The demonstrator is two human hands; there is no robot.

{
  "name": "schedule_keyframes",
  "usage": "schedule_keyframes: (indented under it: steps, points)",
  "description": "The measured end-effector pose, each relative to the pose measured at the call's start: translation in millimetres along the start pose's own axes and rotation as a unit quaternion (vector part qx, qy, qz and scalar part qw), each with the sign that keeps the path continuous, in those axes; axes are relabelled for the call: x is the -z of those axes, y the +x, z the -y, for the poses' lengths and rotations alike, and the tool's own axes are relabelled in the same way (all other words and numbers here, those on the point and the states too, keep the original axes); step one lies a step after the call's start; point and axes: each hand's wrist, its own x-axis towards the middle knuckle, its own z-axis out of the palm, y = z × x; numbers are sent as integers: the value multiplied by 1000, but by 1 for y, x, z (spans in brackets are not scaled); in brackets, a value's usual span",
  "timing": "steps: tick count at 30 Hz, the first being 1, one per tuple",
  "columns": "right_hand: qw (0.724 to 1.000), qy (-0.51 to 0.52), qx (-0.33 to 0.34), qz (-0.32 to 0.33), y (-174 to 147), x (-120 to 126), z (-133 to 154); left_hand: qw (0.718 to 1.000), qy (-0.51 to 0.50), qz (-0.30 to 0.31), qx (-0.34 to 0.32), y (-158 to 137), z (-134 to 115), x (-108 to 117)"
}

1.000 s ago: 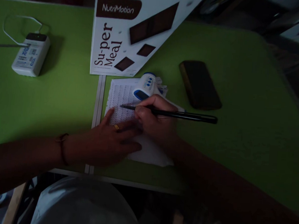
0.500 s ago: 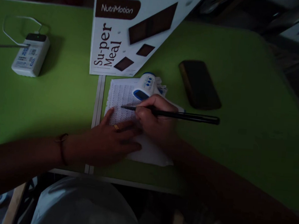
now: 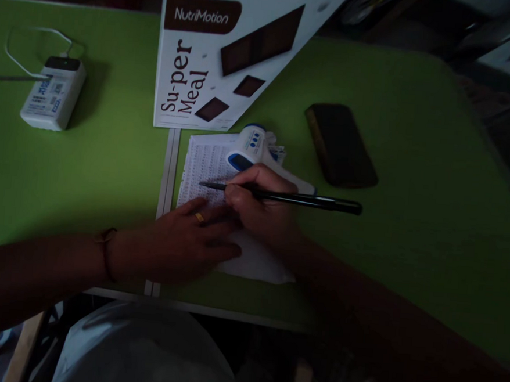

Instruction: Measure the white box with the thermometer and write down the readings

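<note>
Right hand (image 3: 260, 206) closed in a writing grip, the person pinches a black pen (image 3: 311, 201) near its tip, which points left at rows of small marks on a white paper (image 3: 209, 158); contact of the tip cannot be told. Just beside it, the left hand (image 3: 186, 235) lies palm down across the paper, fingers loosely spread, holding nothing, with 1 gold ring (image 3: 199, 217). Compared with 0.5 s earlier, the right hand and pen have shifted slightly left, and the left hand's finger farthest from the body has drawn down towards the ringed finger. Touching the paper's upper right is a white-and-blue handheld device (image 3: 252, 144), partly behind the right hand. Farther out on the green table (image 3: 418, 226), a dark phone (image 3: 343, 145) lies to the right, a NutriMotion box (image 3: 212, 54) stands beyond the paper, and a white plug block (image 3: 54, 95) with cables lies far left.
</note>
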Motion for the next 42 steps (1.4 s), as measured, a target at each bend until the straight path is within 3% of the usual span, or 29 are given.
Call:
schedule_keyframes:
  steps: [9, 24, 42]
  points:
    - [999, -14, 38, -9, 2, 0, 5, 1000, 4, 4, -4, 0, 2, 1]
    - [1000, 6, 8, 9, 1, 2, 6, 1000, -4, 21, 1, 0, 2, 2]
    - [1000, 5, 4, -14, -2, 2, 2, 1000, -4, 27, 2, -1, 2, 1]
